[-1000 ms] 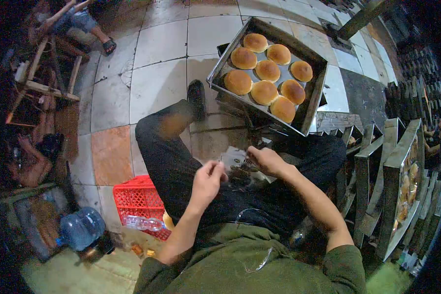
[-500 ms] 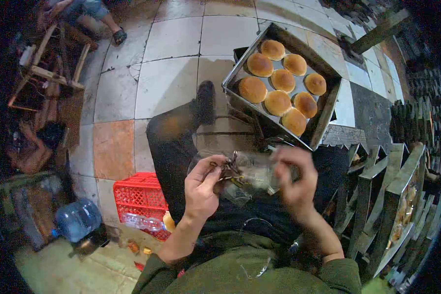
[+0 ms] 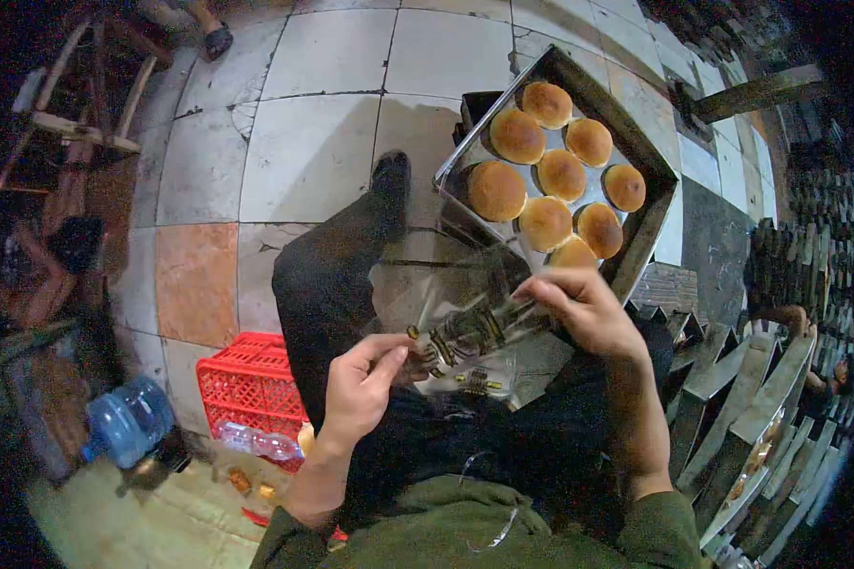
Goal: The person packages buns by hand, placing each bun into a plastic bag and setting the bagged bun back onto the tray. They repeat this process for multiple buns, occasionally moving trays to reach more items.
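A clear plastic bag (image 3: pixel 472 334) with dark and gold printing stretches between my hands above my lap. My left hand (image 3: pixel 365 381) pinches its left end between thumb and fingers. At the upper right end, my right hand (image 3: pixel 584 308) grips the bag's edge with closed fingers. Just beyond, a metal tray (image 3: pixel 651 220) holds several round golden-brown buns (image 3: pixel 561 174). The bag and my right hand partly cover the tray's near corner. I cannot make out anything inside the bag.
A red plastic crate (image 3: pixel 245 381) with a clear bottle (image 3: pixel 259 441) stands left of my leg. Further left lies a blue water jug (image 3: pixel 131 417). Metal trays (image 3: pixel 731 403) are stacked on my right. A wooden stool (image 3: pixel 85 133) and another person's foot (image 3: pixel 218 42) are at upper left.
My right hand has closed on the bag's edge, and the bag is now spread out between both hands. The view has shifted slightly.
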Motion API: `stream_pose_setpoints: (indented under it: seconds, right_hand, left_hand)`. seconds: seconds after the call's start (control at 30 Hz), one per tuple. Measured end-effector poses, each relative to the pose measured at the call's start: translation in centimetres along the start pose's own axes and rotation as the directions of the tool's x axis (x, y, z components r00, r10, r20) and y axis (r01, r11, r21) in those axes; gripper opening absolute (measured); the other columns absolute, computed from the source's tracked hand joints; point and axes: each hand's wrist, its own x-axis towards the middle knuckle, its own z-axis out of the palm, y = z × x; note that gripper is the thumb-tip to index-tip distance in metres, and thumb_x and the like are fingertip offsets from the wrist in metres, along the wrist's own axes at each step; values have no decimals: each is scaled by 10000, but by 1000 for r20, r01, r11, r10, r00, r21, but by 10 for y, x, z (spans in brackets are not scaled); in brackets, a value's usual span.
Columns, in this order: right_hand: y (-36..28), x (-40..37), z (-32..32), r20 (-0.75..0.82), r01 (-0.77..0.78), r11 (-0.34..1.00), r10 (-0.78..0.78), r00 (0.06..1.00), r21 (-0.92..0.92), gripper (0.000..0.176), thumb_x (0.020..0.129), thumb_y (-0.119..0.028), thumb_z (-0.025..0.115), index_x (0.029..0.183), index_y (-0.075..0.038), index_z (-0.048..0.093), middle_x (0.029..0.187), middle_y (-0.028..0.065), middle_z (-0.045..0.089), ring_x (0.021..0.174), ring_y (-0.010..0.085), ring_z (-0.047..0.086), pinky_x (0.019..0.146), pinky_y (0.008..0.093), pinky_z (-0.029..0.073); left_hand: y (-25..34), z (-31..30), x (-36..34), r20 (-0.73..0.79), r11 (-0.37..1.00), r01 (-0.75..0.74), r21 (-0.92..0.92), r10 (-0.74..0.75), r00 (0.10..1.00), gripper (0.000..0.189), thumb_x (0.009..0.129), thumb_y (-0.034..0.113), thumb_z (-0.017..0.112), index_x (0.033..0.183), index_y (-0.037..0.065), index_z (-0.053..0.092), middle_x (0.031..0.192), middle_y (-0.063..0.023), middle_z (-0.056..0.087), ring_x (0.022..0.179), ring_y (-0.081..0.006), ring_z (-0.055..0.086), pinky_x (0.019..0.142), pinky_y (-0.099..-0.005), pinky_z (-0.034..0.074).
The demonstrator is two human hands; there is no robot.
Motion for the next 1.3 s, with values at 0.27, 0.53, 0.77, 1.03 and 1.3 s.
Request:
stream_pose_setpoints:
  seconds: [0.27, 0.53, 0.77, 1.03, 1.3]
  right_hand:
    - [55, 83, -10, -382, 39, 967, -136, 914, -251, 208, 882, -157, 489, 786, 11, 565, 668, 60, 557, 631, 179, 545, 571, 282, 412]
    - [140, 203, -27, -562, -427, 799, 139, 815, -422, 622, 827, -508, 496, 1015, 84, 511, 955, 310, 568, 925, 428, 553, 820, 464, 415]
    - [146, 162, 9, -373, 66, 901, -243, 896, -428, 503, 779, -426, 627, 984, 11, 486, 916, 170, 574, 759, 294, 580, 652, 379, 485]
    - [19, 74, -55, 5, -160, 962, 163, 987, 220, 420, 894, -401, 443, 1098, -36, 477, 995, 61, 554, 966, 183, 539, 830, 288, 426]
    - [-22, -36, 1, -188, -54, 928, 131, 973, 369, 490, 740, -206, 717, 1109, -8, 463, 1036, 90, 563, 930, 171, 566, 825, 292, 456]
  left_hand:
    - [-7, 6, 41, -272, 998, -59, -2, 56, 961, 109, 770, 25, 664, 731, 2, 565, 712, -22, 608, 632, -35, 512, 575, -181, 413]
    - [-2, 16, 57, -387, 983, 38, -181, -107, 916, 127, 829, 122, 623, 824, -4, 628, 743, -16, 603, 640, -63, 512, 583, -193, 402]
    - [-1, 17, 56, -335, 971, -7, -241, -76, 939, 141, 831, 138, 623, 828, 0, 601, 765, -25, 613, 676, -76, 522, 629, -212, 419]
    - [-6, 13, 52, -298, 977, -202, 64, 212, 931, 135, 807, 80, 637, 906, -12, 629, 826, -35, 650, 727, -52, 544, 648, -190, 433]
    - [38, -4, 27, -380, 916, -223, 334, 347, 857, 384, 809, 15, 577, 1178, 7, 470, 1112, -121, 551, 985, -195, 550, 822, -318, 454]
